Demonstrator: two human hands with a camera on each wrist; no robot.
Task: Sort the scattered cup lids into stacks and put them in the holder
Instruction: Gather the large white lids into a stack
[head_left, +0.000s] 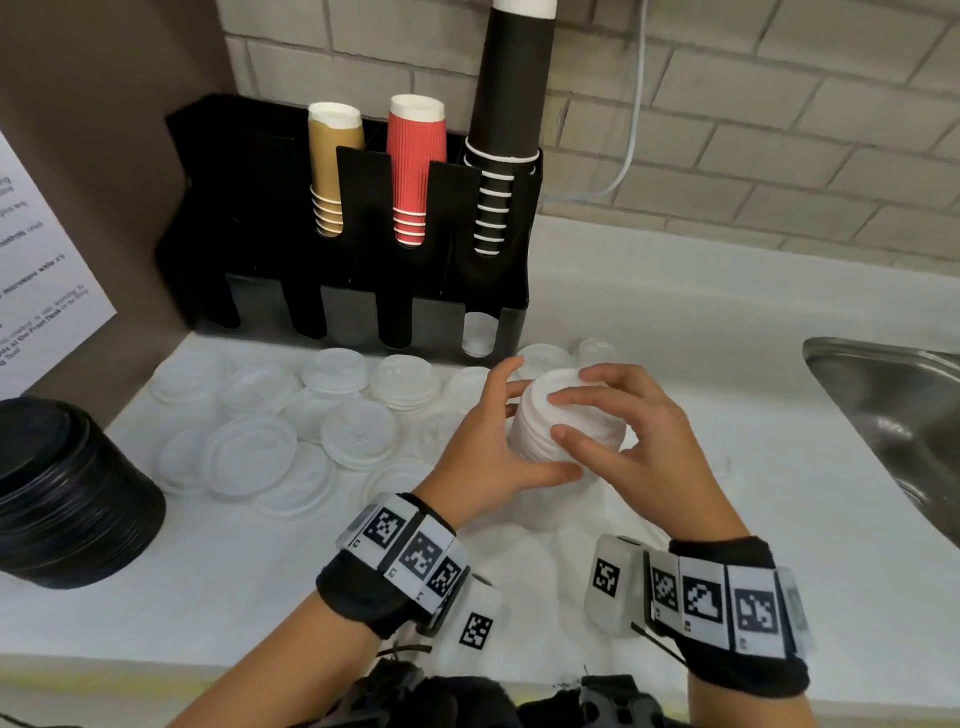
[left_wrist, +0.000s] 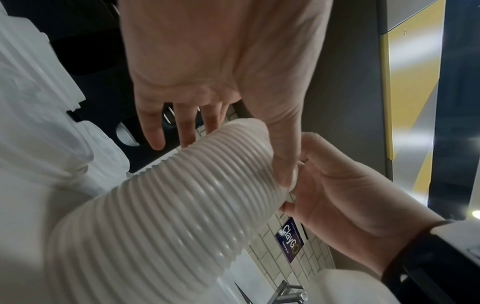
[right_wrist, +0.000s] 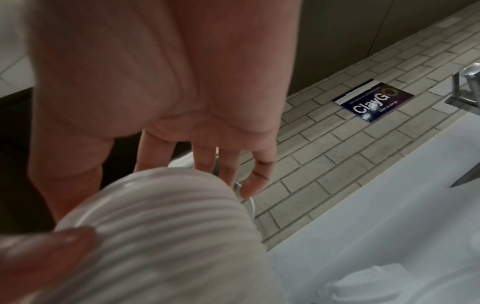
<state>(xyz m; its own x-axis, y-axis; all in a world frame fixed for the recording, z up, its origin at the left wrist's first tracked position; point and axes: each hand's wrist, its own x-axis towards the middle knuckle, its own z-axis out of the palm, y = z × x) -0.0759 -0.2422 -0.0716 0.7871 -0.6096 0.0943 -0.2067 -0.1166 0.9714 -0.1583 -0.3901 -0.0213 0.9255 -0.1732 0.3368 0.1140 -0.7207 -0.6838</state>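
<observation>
Both hands close around one tall stack (head_left: 558, 426) of white lids: the left hand (head_left: 485, 457) with fingers curled round its left side, the right hand (head_left: 631, 441) with fingers over its top and front. The stack stands on the bench (head_left: 260, 587), near the holder (head_left: 358, 291). I judge the job early: many loose lids (head_left: 311, 421) lie scattered, and only the rightmost front slot shows something white, too unclear to name.

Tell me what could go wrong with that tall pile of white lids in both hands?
The white lid stack is tall, held only at its sides by the left hand and right hand; it might buckle and spill. Loose lids lie close around it and could be knocked. The sink is nearby, so strays might drop in.
</observation>
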